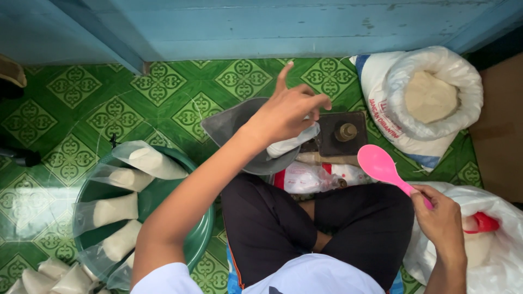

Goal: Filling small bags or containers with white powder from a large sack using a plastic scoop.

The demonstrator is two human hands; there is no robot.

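- Pink plastic spoon (380, 165) — gripped by its handle in the right hand (440, 220), fingers closed round the stem, bowl pointing up and left, held clear above the lap.
- Left hand (287, 111) — raised over the grey scale pan (229, 126); thumb and fingers pinch the top of a small clear bag of white powder (291, 144), which rests in the pan, while the index finger sticks upward.
- Hands — well apart, the left over the pan, the right out at the person's right side.
- Scale weight (345, 132) — a brass-coloured piece on a dark square platform (332, 142), just beside the pan.
- Sealed packet (305, 177) — clear with red print, lying on the floor between the scale and the person's crossed legs in black trousers (338, 218).
- Green basin (199, 239) — at the person's left, holding several filled clear bags (150, 160) of white powder laid side by side; more filled bags (54, 275) lie on the floor near its lower edge.
- Open white sack (430, 95) — at upper right, its mouth rolled down to show pale powder.
- White plastic bag (490, 256) — under the right hand, with a red object (485, 222) inside.
- Floor (71, 109) — green patterned tiles, meeting a blue wooden wall (272, 27).
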